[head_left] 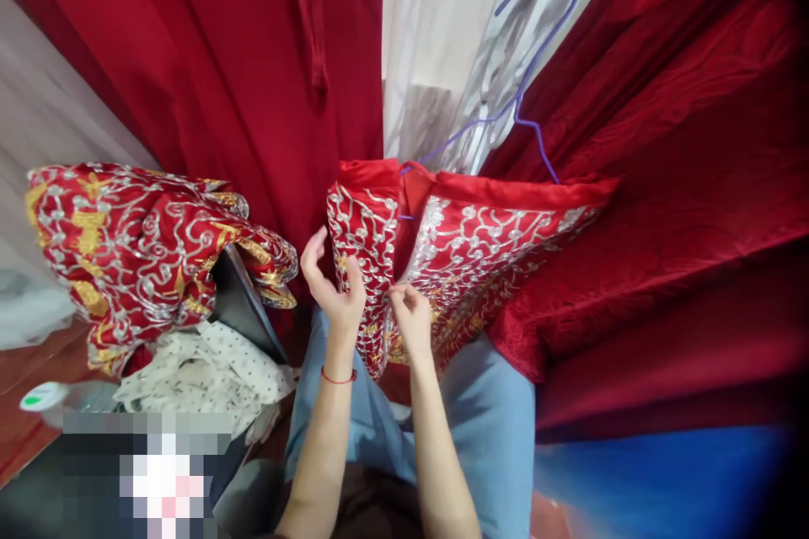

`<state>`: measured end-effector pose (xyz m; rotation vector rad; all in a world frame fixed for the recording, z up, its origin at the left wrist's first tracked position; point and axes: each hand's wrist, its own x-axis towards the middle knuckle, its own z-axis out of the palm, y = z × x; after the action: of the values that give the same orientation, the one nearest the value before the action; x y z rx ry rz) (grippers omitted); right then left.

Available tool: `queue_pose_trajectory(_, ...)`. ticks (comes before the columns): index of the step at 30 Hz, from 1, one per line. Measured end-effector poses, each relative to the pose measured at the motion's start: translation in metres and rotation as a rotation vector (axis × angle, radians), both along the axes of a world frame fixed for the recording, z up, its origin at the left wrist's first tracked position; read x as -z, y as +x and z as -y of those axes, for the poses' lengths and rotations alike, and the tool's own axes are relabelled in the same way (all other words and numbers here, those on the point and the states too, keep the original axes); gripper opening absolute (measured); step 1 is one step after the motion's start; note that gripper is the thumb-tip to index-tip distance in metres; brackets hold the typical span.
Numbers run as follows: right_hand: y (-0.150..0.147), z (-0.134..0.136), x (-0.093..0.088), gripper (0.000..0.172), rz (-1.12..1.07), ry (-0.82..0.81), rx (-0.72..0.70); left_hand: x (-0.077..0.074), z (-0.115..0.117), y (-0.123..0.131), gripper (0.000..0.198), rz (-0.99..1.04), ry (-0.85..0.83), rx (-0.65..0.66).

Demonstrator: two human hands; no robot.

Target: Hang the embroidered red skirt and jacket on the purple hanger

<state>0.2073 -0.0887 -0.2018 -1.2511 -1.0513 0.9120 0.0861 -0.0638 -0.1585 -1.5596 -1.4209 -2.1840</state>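
Hands both up at the opening of a red embroidered garment [480,253], in front of and partly over light blue trousers [493,404]. Pinching the garment with right hand [412,312], thumb to fingers, at the low end of the gap; can't tell if on cloth edge or a fastener. Left hand [338,290] wide, fingers bent, thumb up, nothing gripped, beside the left panel; can't tell if touching. Red cord [340,381] round left wrist. Status, judging from this view: hung part done, with purple hanger [518,105] inside the waistband [506,192]; opening not closed, gaping from waistband down to the pinch, so probably partway. Below the pinch, looks to come together, but can't confirm. Garment look: glossy red, silver scrollwork dense along the slit, some gold lower down, plain red band on top, right panel flared out, left one narrow. Off to the left, another red embroidered piece [158,244] in a heap over a dark panel [246,295], next to dotted white cloth [246,366] and a clear bottle [88,398]. Behind: red drape [221,42], pale curtain [436,8], more red cloth [663,227] at right.
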Motion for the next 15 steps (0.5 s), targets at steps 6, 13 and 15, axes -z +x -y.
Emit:
queue_pose_trajectory(6,0.009,-0.004,-0.004,0.027,-0.424,-0.202,-0.250,0.094,0.033,0.031,0.014,0.015,-0.466,0.308)
queue_pose_trajectory(13,0.007,0.016,-0.008,0.024,-0.410,-0.113,-0.262,0.072,0.023,0.041,0.014,-0.234,-0.708,0.088)
queue_pose_trajectory(15,0.009,0.020,-0.009,0.027,-0.407,-0.088,-0.266,0.064,0.021,0.043,0.015,-0.287,-0.727,0.090)
